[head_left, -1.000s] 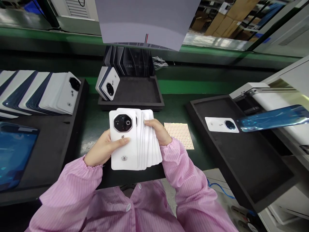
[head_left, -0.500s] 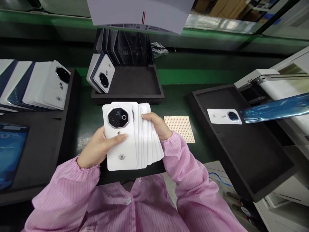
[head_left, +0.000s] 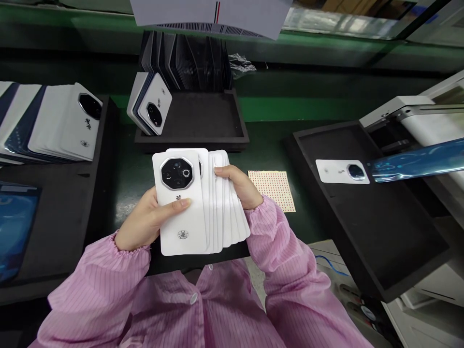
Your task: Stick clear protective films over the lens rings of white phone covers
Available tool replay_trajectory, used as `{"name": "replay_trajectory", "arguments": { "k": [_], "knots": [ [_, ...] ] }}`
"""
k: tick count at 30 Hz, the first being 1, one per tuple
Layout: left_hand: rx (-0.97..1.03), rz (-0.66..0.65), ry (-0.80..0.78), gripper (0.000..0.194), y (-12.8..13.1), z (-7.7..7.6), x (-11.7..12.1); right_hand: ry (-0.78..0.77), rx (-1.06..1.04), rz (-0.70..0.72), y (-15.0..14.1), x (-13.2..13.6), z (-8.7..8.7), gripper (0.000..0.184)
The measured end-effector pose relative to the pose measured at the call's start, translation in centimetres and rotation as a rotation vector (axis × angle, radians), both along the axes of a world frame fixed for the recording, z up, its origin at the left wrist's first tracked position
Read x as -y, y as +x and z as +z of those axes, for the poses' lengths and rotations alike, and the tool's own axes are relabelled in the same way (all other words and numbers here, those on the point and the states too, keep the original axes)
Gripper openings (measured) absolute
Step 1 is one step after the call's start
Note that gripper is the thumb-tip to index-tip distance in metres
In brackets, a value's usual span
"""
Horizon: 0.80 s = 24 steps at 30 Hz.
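Several white cards (head_left: pixel 184 212) printed like phone backs are fanned out between my two hands, just above the near edge of the dark green table. My left hand (head_left: pixel 147 217) grips the fan from the left, its thumb across the front card. That card shows a black camera module at the top and a small round emblem lower down. From the right, my right hand (head_left: pixel 239 186) clasps the rear part of the fan, thumb on the upper part of the cards. The fingers behind the cards are hidden.
On the left, a black tray (head_left: pixel 65 203) holds a row of white and dark blue cards and a blue film sheet. Another black tray (head_left: pixel 203 118) with cards is behind my hands. A dotted sticker sheet (head_left: pixel 271 190) lies right. The far-right tray (head_left: pixel 377 227) holds one white card (head_left: pixel 339 171).
The view has tilted down, so the surroundings sit higher in the picture. Both hands keep their hold on the fanned cards, whose spread is nearly the same.
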<state>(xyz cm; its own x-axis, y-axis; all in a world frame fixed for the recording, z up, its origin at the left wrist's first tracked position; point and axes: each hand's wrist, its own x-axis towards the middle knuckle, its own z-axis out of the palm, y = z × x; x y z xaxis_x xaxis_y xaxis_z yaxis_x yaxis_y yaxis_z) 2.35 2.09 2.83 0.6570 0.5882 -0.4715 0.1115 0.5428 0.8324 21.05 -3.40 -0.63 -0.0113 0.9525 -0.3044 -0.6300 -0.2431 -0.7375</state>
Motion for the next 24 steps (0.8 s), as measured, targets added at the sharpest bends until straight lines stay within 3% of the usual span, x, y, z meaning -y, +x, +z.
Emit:
{"name": "replay_trajectory", "arguments": {
  "k": [8,24],
  "knots": [
    [0.027,-0.016,0.014,0.042,-0.1,0.2,0.0,0.085,0.086,-0.024,-0.3,0.4,1.0,0.028],
    [0.193,0.077,-0.199,0.035,-0.5,-0.1,-0.5,0.127,0.059,-0.117,-0.4,0.2,1.0,0.031]
  ]
}}
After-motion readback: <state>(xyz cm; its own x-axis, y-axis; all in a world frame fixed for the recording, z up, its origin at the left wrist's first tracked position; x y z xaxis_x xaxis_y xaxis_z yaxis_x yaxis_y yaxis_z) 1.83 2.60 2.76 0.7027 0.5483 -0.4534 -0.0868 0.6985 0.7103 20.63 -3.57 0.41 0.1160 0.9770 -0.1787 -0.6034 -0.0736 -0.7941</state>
